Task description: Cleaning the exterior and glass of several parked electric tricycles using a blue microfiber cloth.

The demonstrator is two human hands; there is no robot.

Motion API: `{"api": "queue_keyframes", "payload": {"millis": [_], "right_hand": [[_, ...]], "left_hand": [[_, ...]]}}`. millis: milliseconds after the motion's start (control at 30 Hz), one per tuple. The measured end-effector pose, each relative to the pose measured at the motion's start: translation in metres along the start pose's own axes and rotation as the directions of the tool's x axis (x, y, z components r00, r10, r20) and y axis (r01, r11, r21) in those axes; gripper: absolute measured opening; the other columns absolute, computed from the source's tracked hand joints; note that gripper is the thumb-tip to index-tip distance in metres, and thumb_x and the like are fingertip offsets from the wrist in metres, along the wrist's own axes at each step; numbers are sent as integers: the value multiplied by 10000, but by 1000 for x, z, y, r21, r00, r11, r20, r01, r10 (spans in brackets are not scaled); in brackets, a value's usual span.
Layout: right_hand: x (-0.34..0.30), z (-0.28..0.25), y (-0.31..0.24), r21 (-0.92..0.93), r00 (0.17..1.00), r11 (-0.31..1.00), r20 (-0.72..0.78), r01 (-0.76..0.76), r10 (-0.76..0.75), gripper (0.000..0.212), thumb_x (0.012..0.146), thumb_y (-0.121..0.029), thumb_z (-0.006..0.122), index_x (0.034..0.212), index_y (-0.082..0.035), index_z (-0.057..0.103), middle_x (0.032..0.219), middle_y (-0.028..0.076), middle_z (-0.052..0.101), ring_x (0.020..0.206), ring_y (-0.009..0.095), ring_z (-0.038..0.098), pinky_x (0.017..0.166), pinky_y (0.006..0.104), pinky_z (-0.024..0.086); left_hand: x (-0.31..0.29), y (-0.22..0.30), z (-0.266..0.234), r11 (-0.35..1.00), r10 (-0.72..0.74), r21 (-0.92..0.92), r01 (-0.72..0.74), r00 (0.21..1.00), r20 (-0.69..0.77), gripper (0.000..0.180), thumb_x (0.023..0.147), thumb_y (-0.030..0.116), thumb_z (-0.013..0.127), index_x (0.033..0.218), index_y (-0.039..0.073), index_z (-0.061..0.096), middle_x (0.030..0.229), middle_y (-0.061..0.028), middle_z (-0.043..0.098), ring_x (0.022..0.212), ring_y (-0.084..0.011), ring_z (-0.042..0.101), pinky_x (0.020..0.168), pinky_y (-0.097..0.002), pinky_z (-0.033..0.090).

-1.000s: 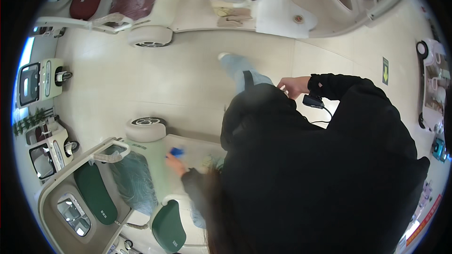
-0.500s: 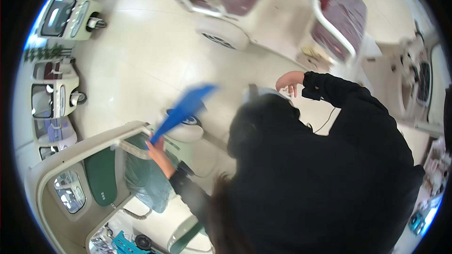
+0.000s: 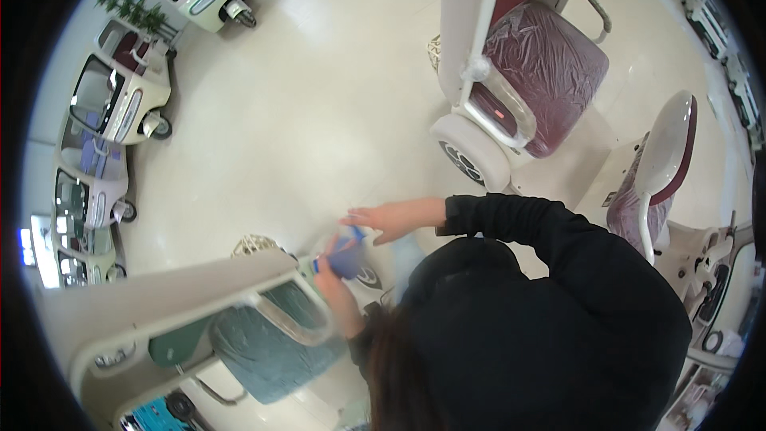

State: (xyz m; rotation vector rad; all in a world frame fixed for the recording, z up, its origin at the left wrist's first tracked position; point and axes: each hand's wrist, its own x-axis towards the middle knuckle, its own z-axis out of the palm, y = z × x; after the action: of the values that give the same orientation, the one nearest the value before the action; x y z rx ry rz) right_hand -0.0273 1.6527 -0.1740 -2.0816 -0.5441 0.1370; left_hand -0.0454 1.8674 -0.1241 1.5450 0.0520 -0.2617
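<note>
A blurred blue cloth (image 3: 346,262) is bunched up in front of me, beside the vehicle at the lower left. My left hand (image 3: 333,279) is closed around its near-left side. From the right, my right hand (image 3: 387,222) reaches over to the cloth's upper edge. Its fingers are stretched out and the thumb stands apart, though motion blurs the fingertips. Whether they press on the cloth is not clear. Below the hands, a wheel (image 3: 368,277) of the vehicle is partly hidden by the cloth.
At lower left stands a cream vehicle with a plastic-wrapped green seat (image 3: 275,351). Another to the upper right has a plastic-wrapped maroon seat (image 3: 550,64) and a pale-rimmed wheel (image 3: 471,156). Small three-wheelers (image 3: 112,100) line the left wall, by a green plant (image 3: 132,12).
The spread-out cloth has become bunched between my hands. My right hand has moved left to it, and my left hand has shifted right. The view has turned, showing more of the maroon-seated vehicle.
</note>
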Motion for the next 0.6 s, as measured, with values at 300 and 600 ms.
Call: {"api": "queue_keyframes", "payload": {"millis": [300,600], "right_hand": [[36,-134,23,-77,869,917,-359,-392,341,200,772,-142,679,960,-108,736,907,126,676,838,320,641,730,406,503],[20,-285,-15,35,-334,808,-921,-588,-203,408,727,101,516,1086,-12,675,971,82,631,921,214,625,820,319,498]], "left_hand": [[216,138,86,999,11,29,-36,802,598,653,1031,432,293,1252,-116,569,928,-200,727,872,-234,689,894,-307,498],[351,203,245,945,212,-79,-318,410,887,561,1050,405,322,1255,-31,611,1082,-175,705,815,-203,658,763,-325,520]]}}
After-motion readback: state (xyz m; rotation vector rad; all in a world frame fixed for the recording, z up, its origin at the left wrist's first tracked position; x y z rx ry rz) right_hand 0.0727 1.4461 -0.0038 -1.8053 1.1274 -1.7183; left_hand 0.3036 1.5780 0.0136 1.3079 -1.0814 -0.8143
